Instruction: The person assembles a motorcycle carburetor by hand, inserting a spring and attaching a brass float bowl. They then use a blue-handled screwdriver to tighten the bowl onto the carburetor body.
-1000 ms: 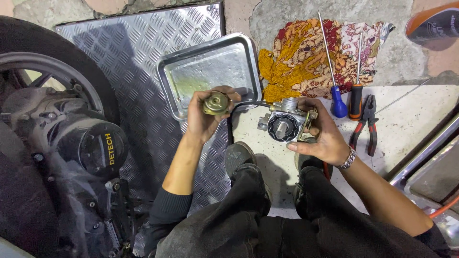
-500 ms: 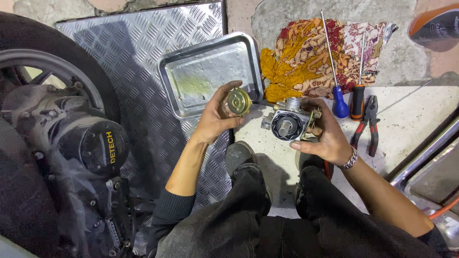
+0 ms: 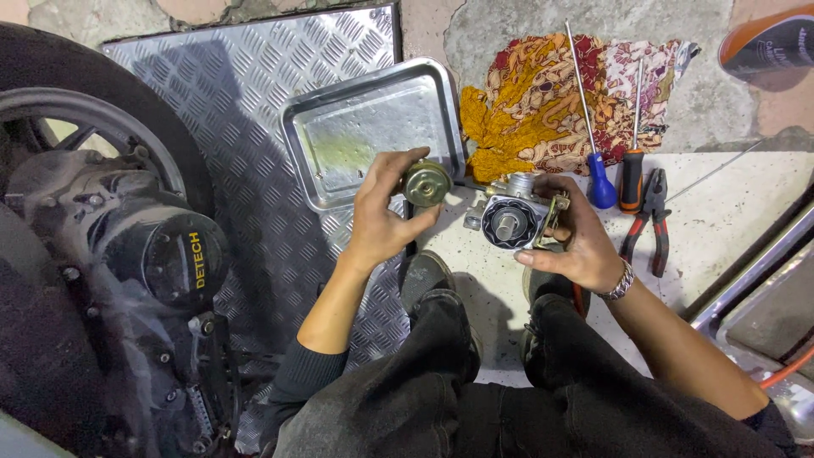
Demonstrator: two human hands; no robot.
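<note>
Left hand (image 3: 381, 225): pinching round brass cap (image 3: 426, 182) by its rim.
Right hand (image 3: 577, 242): gripping carburetor body (image 3: 511, 219), bore upward.
Advice: keep cap level, centred over bore.

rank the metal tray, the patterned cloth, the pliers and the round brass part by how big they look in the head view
1. patterned cloth, about level with
2. metal tray: too close to call
3. pliers
4. round brass part, held in the left hand nearer the camera, so its look is inflated
</note>
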